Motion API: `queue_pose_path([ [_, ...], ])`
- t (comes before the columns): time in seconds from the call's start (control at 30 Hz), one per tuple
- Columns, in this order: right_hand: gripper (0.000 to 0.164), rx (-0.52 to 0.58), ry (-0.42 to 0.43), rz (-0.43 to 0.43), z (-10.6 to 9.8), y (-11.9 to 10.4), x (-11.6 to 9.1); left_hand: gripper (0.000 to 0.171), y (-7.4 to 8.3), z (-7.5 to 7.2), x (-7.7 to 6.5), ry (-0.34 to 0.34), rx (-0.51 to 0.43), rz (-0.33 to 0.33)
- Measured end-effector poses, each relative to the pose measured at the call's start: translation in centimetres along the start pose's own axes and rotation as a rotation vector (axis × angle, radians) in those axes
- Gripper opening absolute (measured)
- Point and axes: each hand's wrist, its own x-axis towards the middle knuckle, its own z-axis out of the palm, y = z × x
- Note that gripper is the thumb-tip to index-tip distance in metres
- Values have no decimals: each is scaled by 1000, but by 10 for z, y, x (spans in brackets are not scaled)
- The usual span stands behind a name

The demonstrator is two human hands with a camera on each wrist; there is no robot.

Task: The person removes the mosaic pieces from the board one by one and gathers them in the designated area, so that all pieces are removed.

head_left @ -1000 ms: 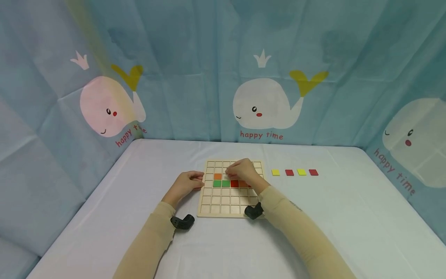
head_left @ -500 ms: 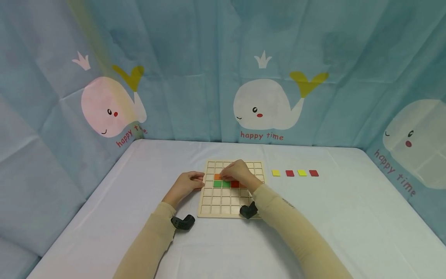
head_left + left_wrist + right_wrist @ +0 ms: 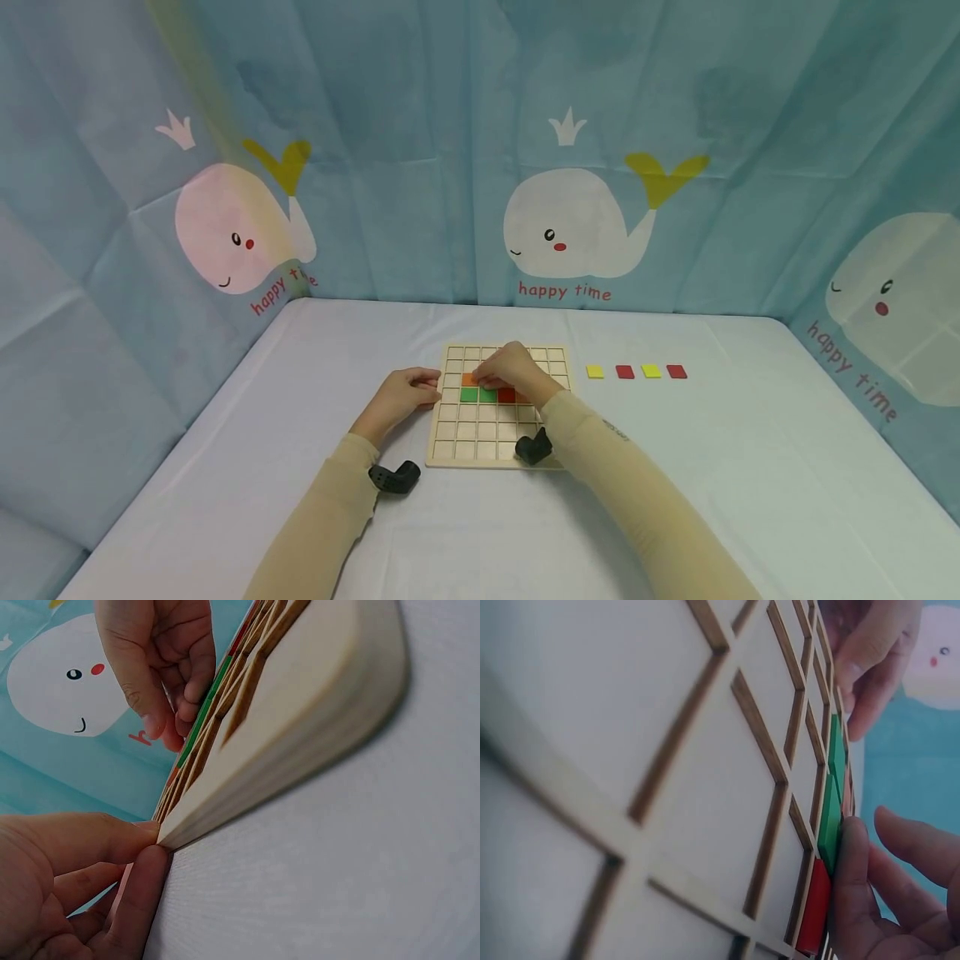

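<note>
A wooden grid board [image 3: 466, 432] lies on the white table. My left hand [image 3: 397, 404] pinches its left edge between thumb and finger, as the left wrist view shows. Over the upper middle of the board, my right hand [image 3: 517, 371] touches down with its fingertips just right of an orange tile [image 3: 468, 379]. In the right wrist view its thumb stands apart from the finger [image 3: 851, 877] that presses there, and any tile under that fingertip is hidden. Two green tiles [image 3: 468, 395] and a red tile [image 3: 506, 396] fill neighbouring cells in the row below.
Right of the board, a row of loose tiles lies on the tablecloth [image 3: 750, 467]: a yellow tile [image 3: 595, 372], a red tile [image 3: 625, 372], another yellow tile [image 3: 651, 371] and another red tile [image 3: 677, 372]. A blue whale-print curtain [image 3: 420, 233] hangs behind.
My right hand has moved slightly left and down to the cell beside the orange tile, then held there. The left hand has stayed on the board's edge.
</note>
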Motion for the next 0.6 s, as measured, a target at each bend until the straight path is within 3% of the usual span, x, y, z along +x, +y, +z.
queue_pose_path([
  [0.3,15,17,3,39,0,-2,4,46,2,0,0,-4,-7,-13],
  [0.6,17,-13,101,59,4,-8,3,45,2,0,-1,-10,-1,-13],
])
